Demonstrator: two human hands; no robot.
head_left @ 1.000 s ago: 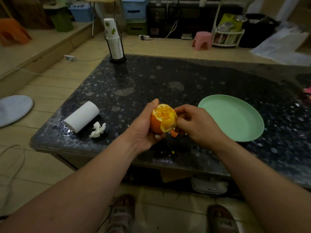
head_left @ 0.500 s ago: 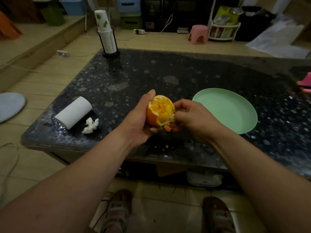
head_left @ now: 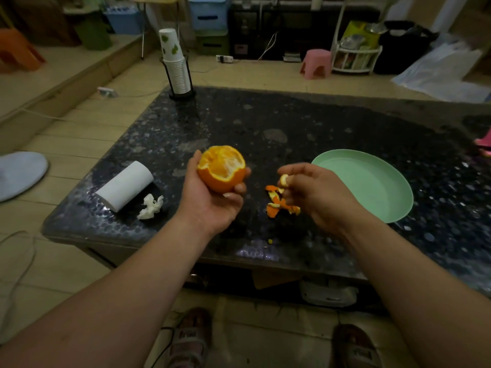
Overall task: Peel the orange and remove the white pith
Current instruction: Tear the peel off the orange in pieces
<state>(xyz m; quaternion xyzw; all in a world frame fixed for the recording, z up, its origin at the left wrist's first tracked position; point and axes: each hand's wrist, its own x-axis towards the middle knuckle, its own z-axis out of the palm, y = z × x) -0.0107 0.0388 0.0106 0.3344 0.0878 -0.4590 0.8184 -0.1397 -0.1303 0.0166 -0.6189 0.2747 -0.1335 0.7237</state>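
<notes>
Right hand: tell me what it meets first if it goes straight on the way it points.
Probably the orange cupped in the left hand: the right hand, pinching a peel scrap, points leftward at it. The peel pile lies just below it; depth unclear.

Table [head_left: 318,123]: dark speckled top
Plate [head_left: 372,187]: pale green, on the table's right part
Paper roll [head_left: 125,185]: white, lying on its side
Tissue [head_left: 150,207]: crumpled, just beside the roll
Cups [head_left: 175,67]: stacked in a black holder, far corner
Stool [head_left: 317,63]: pink, on the floor beyond
</notes>
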